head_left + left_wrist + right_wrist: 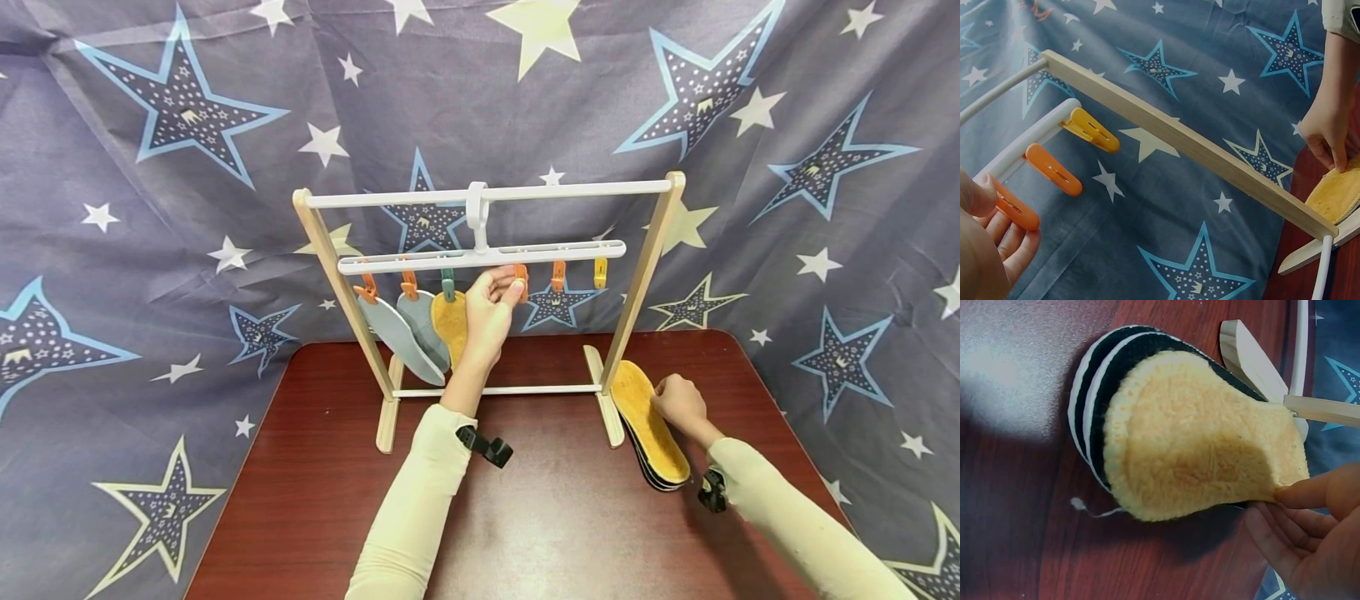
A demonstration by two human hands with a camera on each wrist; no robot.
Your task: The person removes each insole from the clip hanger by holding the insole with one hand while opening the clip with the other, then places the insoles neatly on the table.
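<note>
My left hand (491, 312) pinches an orange clothespin (521, 283) hanging below the white hanger bar (555, 252). In the left wrist view, its thumb and fingers lie on either side of that clothespin (1016, 209). At the right, my right hand (681, 404) pinches the edge of a yellow insole (647, 417) between thumb and fingers. This insole (1185, 437) lies on top of black insoles with white edges (1088, 394), as the right wrist view shows. From other clothespins at the left hang two grey insoles (401, 333) and a yellow insole (450, 321), partly behind my left hand.
A wooden rack (637, 283) with a white top rail (570, 192) carries the hanger. Right of my left hand hang another orange clothespin (558, 275) and a yellow clothespin (600, 272). The rack stands on a reddish-brown table (315, 483) before a star-patterned cloth (97, 267).
</note>
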